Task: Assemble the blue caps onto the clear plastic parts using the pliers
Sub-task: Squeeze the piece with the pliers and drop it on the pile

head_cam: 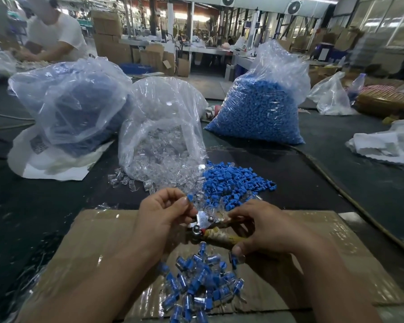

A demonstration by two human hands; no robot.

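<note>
Dark bench (56,206) fills your view. Three big bags stand across its far half:
- Toward the far right, a clear plastic bag packed with blue caps (259,113).
- Toward the far left, a cloudy plastic bag with dark blue contents (75,101), on a white sheet (51,169).
- Between them, a clear bag of clear plastic parts (159,136), mouth open toward you.

A person in a white shirt (56,36) bends over the far left corner. A flattened brown cardboard sheet (98,241), glossy with tape, lies at the near edge under your hands.

A loose pile of blue plastic caps (229,180) sits mid-bench. It touches the right side of the clear-parts bag, just beyond the cardboard's far edge. A few loose clear parts are scattered left of it. A heap of assembled clear-and-blue pieces (196,283) lies on the cardboard by the near edge, between your forearms.

Your left hand (159,213) is over the cardboard's far edge. Its thumb and forefinger pinch a single small blue cap (189,197), right at the pliers' head. Your right hand (264,229) has its fingers curled round the handles of the metal pliers with yellowish wrapped handles (205,223). The pliers' head points left, toward your left hand. Can't tell whether their jaws are apart or together. One assembled piece sits just under your right thumb; contact unclear.
</note>
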